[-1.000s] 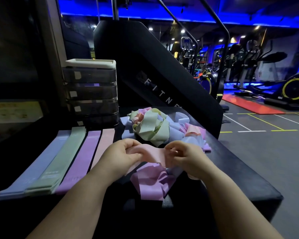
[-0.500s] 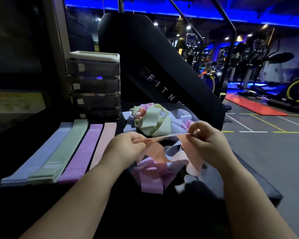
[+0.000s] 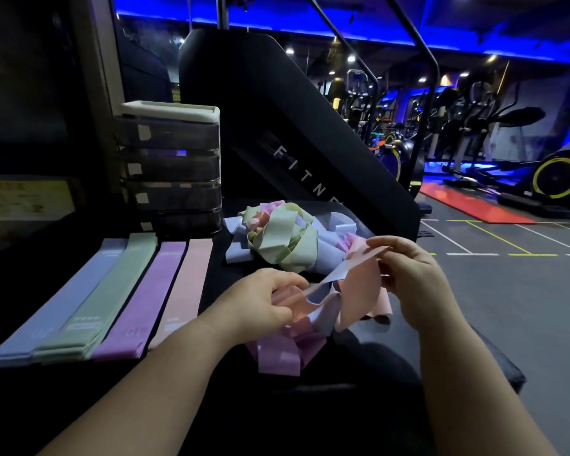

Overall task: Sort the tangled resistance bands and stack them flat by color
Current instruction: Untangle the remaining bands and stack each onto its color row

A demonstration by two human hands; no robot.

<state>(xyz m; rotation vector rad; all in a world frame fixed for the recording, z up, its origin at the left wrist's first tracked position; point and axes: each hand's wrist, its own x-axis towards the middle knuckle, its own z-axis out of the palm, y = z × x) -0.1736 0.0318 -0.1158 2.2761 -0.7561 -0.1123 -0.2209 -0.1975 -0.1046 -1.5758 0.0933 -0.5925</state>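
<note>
My left hand (image 3: 264, 299) and my right hand (image 3: 408, 274) both pinch a peach-pink band (image 3: 359, 291), which hangs twisted between them with a pale blue band (image 3: 323, 292) caught in it. Below them lies a crumpled purple band (image 3: 278, 355). Behind sits a tangled pile (image 3: 287, 238) of green, blue and pink bands. On the left of the black table (image 3: 343, 406) lie flat stacks side by side: blue (image 3: 56, 311), green (image 3: 112, 291), purple (image 3: 145, 297) and pink (image 3: 185, 281).
A stack of clear drawers (image 3: 170, 166) with a white lid stands at the back, behind the flat stacks. A black slanted machine panel (image 3: 293, 133) rises behind the pile. The table's right edge drops to the gym floor (image 3: 507, 307).
My hands have lifted the peach-pink band off the table and drawn apart, the right hand moving up and right. The band now hangs looser, with the blue band showing inside it.
</note>
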